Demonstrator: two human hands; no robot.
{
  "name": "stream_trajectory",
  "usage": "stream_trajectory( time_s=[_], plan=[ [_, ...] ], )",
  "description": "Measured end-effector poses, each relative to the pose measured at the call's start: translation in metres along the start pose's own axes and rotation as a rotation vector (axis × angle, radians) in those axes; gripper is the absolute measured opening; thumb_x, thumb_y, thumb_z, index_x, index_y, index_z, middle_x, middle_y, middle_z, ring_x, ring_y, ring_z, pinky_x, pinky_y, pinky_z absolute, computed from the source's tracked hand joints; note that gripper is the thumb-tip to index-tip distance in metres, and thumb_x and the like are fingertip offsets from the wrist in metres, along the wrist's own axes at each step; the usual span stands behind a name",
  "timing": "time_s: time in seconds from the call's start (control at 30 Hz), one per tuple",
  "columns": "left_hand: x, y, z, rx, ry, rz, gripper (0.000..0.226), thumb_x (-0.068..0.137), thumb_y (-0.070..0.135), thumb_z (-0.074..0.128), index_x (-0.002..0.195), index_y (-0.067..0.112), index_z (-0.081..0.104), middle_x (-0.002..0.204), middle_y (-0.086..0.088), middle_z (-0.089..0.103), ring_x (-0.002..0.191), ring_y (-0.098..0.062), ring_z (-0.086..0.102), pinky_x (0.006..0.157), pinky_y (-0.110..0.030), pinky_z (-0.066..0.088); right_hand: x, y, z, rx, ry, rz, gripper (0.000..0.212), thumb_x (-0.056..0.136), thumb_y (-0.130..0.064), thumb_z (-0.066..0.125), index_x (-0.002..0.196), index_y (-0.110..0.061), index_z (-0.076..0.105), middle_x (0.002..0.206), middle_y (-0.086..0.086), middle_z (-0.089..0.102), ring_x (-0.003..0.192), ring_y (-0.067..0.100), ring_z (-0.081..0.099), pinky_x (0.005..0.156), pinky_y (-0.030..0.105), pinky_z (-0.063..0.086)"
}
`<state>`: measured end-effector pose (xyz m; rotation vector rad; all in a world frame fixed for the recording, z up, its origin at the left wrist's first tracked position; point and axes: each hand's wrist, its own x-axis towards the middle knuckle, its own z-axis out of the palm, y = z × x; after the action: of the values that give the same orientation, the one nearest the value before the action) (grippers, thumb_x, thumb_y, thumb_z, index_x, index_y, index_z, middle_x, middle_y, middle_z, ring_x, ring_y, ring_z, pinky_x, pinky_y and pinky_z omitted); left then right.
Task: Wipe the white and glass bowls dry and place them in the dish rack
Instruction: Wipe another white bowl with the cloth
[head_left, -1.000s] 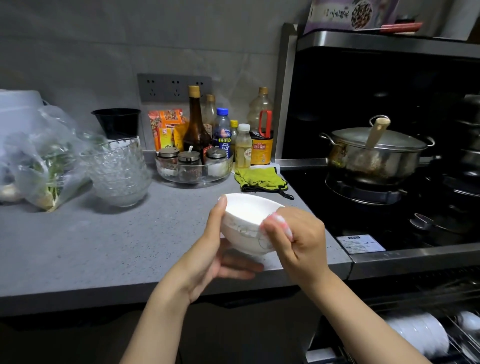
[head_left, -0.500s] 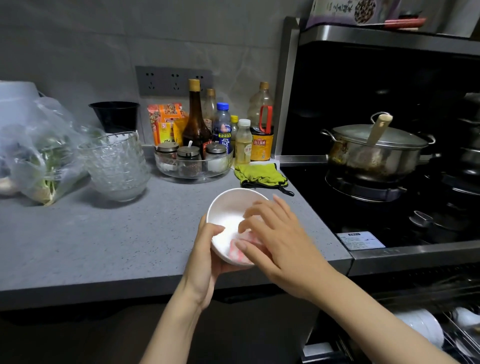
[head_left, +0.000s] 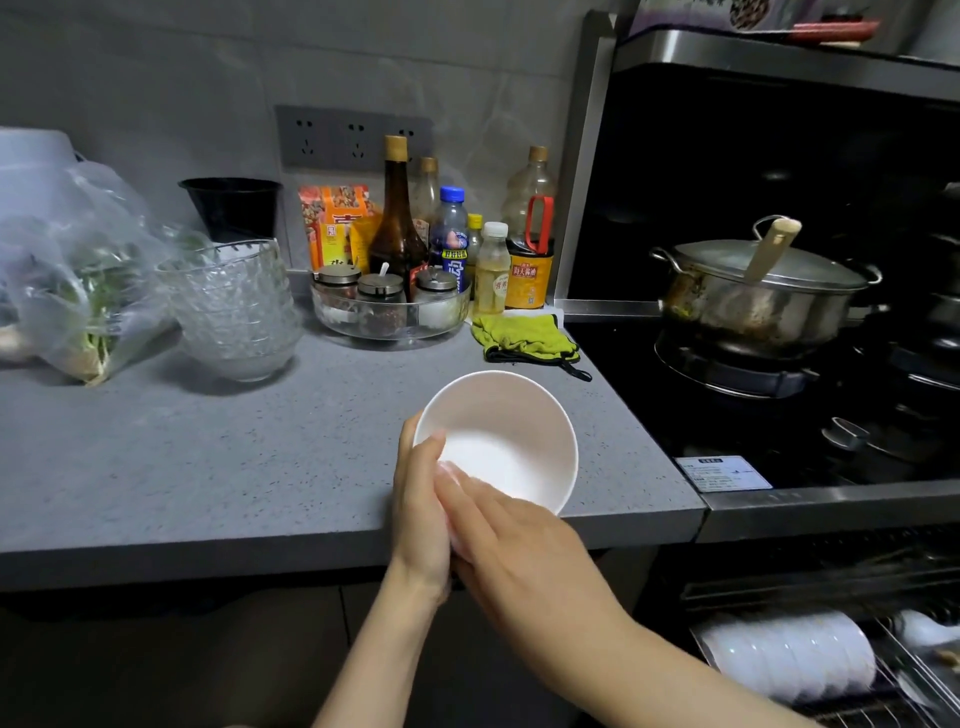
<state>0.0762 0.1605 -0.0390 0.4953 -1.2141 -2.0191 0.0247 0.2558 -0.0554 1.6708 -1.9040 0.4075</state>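
I hold a white bowl (head_left: 509, 447) tilted toward me above the front edge of the grey counter (head_left: 208, 467). My left hand (head_left: 421, 509) grips its left rim, thumb inside. My right hand (head_left: 530, 561) lies over the bowl's near-left side and presses a pale pink cloth (head_left: 460, 543) against it; most of the cloth is hidden under the fingers. A stack of glass bowls (head_left: 234, 312) stands at the back left of the counter. The dish rack (head_left: 893, 691) is pulled out at the lower right, with white bowls (head_left: 789, 660) lined up in it.
Bottles and a glass tray of spice jars (head_left: 389, 312) stand at the back wall, with a green cloth (head_left: 524, 338) beside them. A plastic bag of greens (head_left: 78, 275) lies at the far left. A lidded steel pot (head_left: 758, 296) sits on the stove at the right.
The bowl has turned so its inside faces me. My right hand slid with the cloth from the bowl's right outside, across the inside, to its near-left side. The left hand shifted along the rim.
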Motion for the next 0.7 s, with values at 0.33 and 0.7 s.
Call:
stream_trajectory(
  time_s=[0.33,0.7],
  plan=[
    [0.007,0.009,-0.013,0.042,-0.057,0.039,0.046,0.081,0.034,0.055,0.118,0.006,0.061,0.102,-0.012,0.070,0.098,-0.026,0.066,0.077,-0.033,0.051,0.003,0.033,-0.011,-0.137,0.142,-0.153,0.042,0.103,-0.021,0.031,0.106,-0.014,0.072,0.109,0.000,0.071,0.102,0.018,0.067,0.091,0.027,0.044],
    [0.008,0.015,-0.013,0.104,0.035,0.084,0.037,0.094,0.030,0.051,0.127,0.013,0.058,0.118,-0.010,0.067,0.111,-0.024,0.063,0.099,-0.041,0.048,0.003,0.042,-0.004,-0.149,0.145,-0.218,0.032,0.096,-0.021,0.045,0.112,-0.011,0.071,0.118,0.005,0.069,0.108,0.021,0.065,0.101,0.032,0.040]
  ],
)
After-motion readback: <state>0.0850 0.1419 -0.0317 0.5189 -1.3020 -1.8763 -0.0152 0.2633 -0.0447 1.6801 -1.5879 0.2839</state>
